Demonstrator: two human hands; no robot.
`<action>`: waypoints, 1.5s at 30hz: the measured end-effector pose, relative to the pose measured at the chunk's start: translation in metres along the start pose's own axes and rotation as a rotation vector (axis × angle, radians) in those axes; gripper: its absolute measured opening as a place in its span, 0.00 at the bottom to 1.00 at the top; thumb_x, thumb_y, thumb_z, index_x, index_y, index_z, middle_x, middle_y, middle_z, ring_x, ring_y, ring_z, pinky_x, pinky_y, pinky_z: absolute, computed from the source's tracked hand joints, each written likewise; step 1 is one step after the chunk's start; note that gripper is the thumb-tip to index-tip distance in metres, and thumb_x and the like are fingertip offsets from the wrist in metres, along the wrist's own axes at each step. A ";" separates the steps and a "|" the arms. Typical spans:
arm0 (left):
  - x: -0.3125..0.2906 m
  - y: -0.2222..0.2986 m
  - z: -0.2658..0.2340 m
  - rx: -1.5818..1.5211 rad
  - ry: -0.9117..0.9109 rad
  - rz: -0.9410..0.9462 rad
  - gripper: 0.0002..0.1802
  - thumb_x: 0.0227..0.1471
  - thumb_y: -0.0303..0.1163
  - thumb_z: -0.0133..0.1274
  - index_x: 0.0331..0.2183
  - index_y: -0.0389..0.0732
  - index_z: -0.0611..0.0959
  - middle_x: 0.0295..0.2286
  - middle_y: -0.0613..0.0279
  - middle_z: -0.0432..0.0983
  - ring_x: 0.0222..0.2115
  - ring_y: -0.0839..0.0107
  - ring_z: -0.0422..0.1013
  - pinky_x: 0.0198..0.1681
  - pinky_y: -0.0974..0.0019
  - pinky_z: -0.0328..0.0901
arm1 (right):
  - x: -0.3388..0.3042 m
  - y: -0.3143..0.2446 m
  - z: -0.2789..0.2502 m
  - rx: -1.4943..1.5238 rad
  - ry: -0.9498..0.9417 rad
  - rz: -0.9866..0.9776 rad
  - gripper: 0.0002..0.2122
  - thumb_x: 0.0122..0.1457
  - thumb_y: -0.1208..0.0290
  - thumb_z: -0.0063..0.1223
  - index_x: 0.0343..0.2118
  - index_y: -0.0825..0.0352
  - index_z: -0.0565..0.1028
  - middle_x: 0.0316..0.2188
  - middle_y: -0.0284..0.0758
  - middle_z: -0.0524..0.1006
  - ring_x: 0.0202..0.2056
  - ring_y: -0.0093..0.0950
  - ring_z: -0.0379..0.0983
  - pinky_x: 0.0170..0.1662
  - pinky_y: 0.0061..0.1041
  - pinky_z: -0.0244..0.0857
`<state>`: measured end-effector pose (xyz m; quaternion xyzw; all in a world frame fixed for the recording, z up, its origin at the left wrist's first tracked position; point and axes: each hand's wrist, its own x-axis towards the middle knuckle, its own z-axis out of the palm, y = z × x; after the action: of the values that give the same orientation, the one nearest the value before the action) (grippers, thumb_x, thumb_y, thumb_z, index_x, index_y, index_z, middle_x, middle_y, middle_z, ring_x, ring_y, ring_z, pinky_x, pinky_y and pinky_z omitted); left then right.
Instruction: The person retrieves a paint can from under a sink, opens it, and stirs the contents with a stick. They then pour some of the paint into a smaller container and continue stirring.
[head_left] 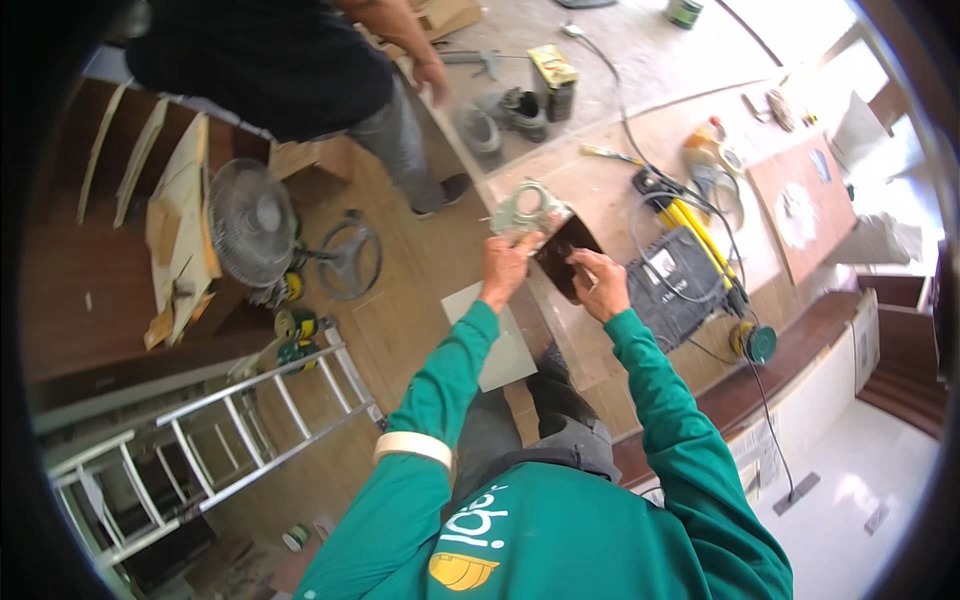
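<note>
The left hand (507, 262) has its fingers clamped on a clear plastic package (528, 208) above the bench (600, 190); the right hand (600, 282) has its fingers closed on a dark brown panel piece (562, 250) just beside it.

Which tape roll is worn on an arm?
The wide cream tape roll around the person's left forearm, over the green sleeve. The other rolls lie on surfaces: one on the floor, others on the wooden board.
</note>
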<state>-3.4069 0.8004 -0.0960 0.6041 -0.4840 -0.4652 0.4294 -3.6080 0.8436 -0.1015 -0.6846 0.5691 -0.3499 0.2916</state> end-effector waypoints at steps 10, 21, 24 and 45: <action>-0.008 0.020 0.005 -0.128 -0.053 -0.023 0.12 0.54 0.31 0.65 0.37 0.31 0.88 0.31 0.66 0.84 0.30 0.79 0.73 0.34 0.67 0.68 | 0.009 -0.011 0.009 -0.023 -0.014 -0.086 0.13 0.46 0.80 0.58 0.37 0.62 0.79 0.37 0.38 0.82 0.40 0.44 0.77 0.46 0.39 0.73; 0.006 0.010 -0.005 -0.144 -0.056 -0.109 0.11 0.54 0.31 0.67 0.31 0.32 0.88 0.29 0.69 0.80 0.27 0.80 0.70 0.30 0.70 0.64 | 0.020 -0.002 0.005 -0.029 -0.071 -0.070 0.11 0.45 0.78 0.56 0.33 0.61 0.81 0.33 0.42 0.81 0.39 0.46 0.77 0.45 0.41 0.72; 0.019 0.004 -0.001 -0.167 -0.090 -0.083 0.13 0.52 0.32 0.68 0.33 0.30 0.88 0.29 0.66 0.83 0.28 0.78 0.71 0.30 0.68 0.66 | 0.018 0.006 0.016 -0.047 -0.006 -0.151 0.11 0.46 0.79 0.56 0.34 0.62 0.80 0.32 0.42 0.80 0.36 0.45 0.78 0.42 0.41 0.73; 0.004 -0.024 -0.014 0.148 -0.020 0.096 0.58 0.37 0.36 0.74 0.62 0.25 0.59 0.60 0.34 0.62 0.60 0.47 0.64 0.62 0.52 0.63 | 0.025 -0.028 -0.031 -0.088 0.014 0.200 0.12 0.52 0.63 0.63 0.37 0.63 0.82 0.28 0.45 0.82 0.33 0.44 0.81 0.40 0.38 0.75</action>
<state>-3.3887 0.8012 -0.1176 0.6056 -0.5497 -0.4130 0.4006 -3.6145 0.8237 -0.0570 -0.6340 0.6514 -0.2987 0.2908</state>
